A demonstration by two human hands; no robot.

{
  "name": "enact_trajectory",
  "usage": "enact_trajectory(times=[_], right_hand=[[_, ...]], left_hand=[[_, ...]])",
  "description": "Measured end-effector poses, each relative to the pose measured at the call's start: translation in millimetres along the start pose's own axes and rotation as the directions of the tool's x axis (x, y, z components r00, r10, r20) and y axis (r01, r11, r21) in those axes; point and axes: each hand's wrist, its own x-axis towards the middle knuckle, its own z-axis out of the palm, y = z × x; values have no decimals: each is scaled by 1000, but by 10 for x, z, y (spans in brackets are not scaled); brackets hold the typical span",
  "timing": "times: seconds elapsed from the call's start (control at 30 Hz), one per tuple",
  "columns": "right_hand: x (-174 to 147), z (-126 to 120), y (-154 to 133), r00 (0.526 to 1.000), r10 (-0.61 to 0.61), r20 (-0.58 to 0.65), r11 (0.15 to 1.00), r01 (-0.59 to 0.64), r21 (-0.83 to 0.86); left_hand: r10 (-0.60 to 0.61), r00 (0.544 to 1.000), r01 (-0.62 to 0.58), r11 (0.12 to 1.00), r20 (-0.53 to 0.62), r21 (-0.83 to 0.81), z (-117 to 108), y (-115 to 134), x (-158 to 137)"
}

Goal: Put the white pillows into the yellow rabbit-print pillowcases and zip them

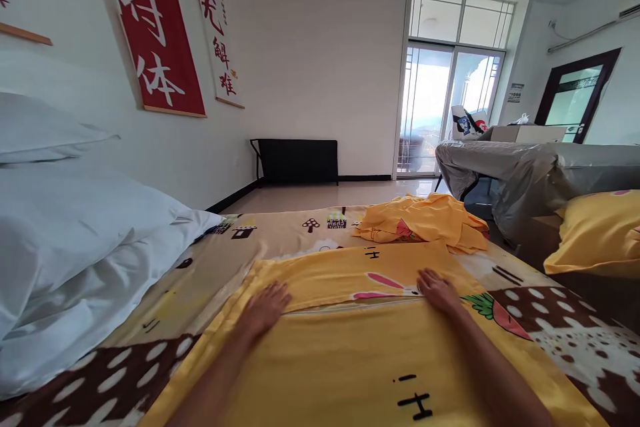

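A yellow cloth (350, 353) that looks like a pillowcase lies spread flat in front of me. It bears "Hi" lettering, a rabbit with pink ears and a carrot. Across its far end runs a folded strip (320, 273), with a pale edge showing along the near side. My left hand (267, 307) rests palm down on the left part of this strip, fingers spread. On the right, my right hand (437, 290) lies on the strip beside the rabbit print, fingers stretched out. Neither hand grips anything. Just beyond the strip sits a crumpled yellow cloth (423, 220).
Beneath everything is a patterned bedsheet (285, 230). White pillows or bedding (85, 227) are heaped at the left. At the right edge lies a yellow pillow (600, 233), near a plastic-covered table (525, 160). A black folded panel (300, 160) stands by the far wall.
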Motion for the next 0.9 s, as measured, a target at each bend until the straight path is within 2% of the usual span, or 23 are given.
enact_trajectory(times=[0.07, 0.13, 0.17, 0.23, 0.27, 0.33, 0.4, 0.5, 0.57, 0.6, 0.63, 0.7, 0.8, 0.9], right_hand=[[-23, -156, 468, 995, 93, -18, 995, -94, -44], [-10, -268, 744, 992, 121, -21, 989, -123, -78], [22, -302, 789, 991, 129, -19, 987, -130, -94], [138, -318, 686, 989, 144, -21, 982, -145, -124], [216, -295, 541, 990, 142, -25, 980, -144, -136], [382, -176, 95, 996, 80, -31, 986, -84, -144], [519, 36, -488, 998, -67, -14, 990, 65, -123], [634, 418, -1318, 950, -307, 65, 949, 310, -55], [690, 600, -1615, 919, -384, 95, 922, 387, -18], [728, 645, -1645, 912, -398, 104, 916, 401, -9], [774, 656, -1593, 912, -397, 107, 917, 400, -7], [893, 590, -1271, 932, -347, 104, 936, 352, -22], [1084, 366, -466, 980, -180, 81, 980, 186, -72], [1212, 159, 330, 1000, -2, 30, 991, 6, -131]], left_hand=[[-80, 996, 81, 996, -28, 35, -42, -460, -97], [-109, 993, 112, 987, -37, 112, -88, -704, -161], [-136, 990, 142, 978, -46, 150, -118, -734, -162], [-198, 977, 211, 956, -81, 206, -182, -617, -90], [-211, 972, 229, 950, -102, 213, -207, -482, -19], [-159, 979, 182, 962, -124, 203, -215, -90, 169], [-69, 991, 86, 984, -111, 156, -144, 397, 382], [56, 996, -52, 997, -67, 54, 69, 1055, 669], [98, 994, -98, 995, -47, 1, 201, 1250, 814], [102, 994, -103, 995, -44, -19, 245, 1240, 871], [89, 995, -91, 995, -45, -33, 270, 1156, 917], [20, 998, -23, 999, -62, -49, 274, 800, 984], [-135, 986, 131, 990, -95, -46, 242, 37, 1039], [-212, 971, 209, 977, -110, -32, 286, -620, 1096]])
